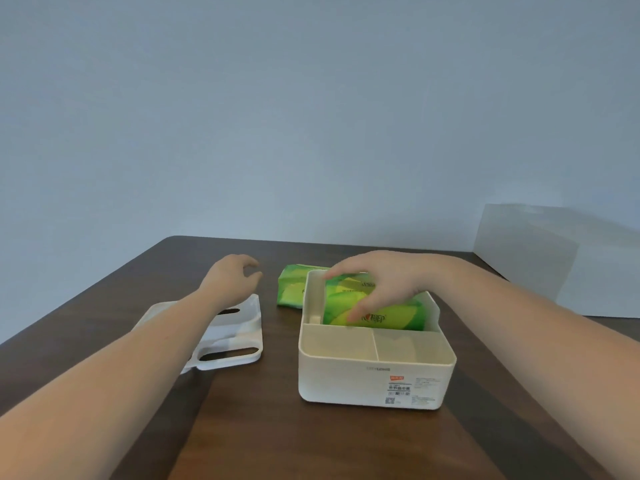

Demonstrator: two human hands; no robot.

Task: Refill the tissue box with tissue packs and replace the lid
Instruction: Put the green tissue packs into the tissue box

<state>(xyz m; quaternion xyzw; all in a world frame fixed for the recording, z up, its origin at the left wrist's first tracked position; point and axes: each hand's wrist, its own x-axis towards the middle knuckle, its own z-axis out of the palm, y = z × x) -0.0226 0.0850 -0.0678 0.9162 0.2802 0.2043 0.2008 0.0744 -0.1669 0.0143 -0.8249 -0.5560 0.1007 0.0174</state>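
A white tissue box (pixel 349 379) stands lidless on the brown table, with two small bare front compartments. A green tissue pack (pixel 391 315) lies in its rear compartment, and my right hand (pixel 381 282) grips that pack from above. A second green tissue pack (pixel 290 289) lies on the table just behind the box's left corner. The white lid (pixel 239 336) with its slots lies flat to the left, partly under my left forearm. My left hand (pixel 232 277) hovers above the table left of the second pack, fingers loosely curled, holding nothing.
A translucent white container (pixel 526 251) stands at the table's back right corner against the pale wall. The table's (pixel 277 427) far edge runs just behind the second pack, and its left edge slants down toward me.
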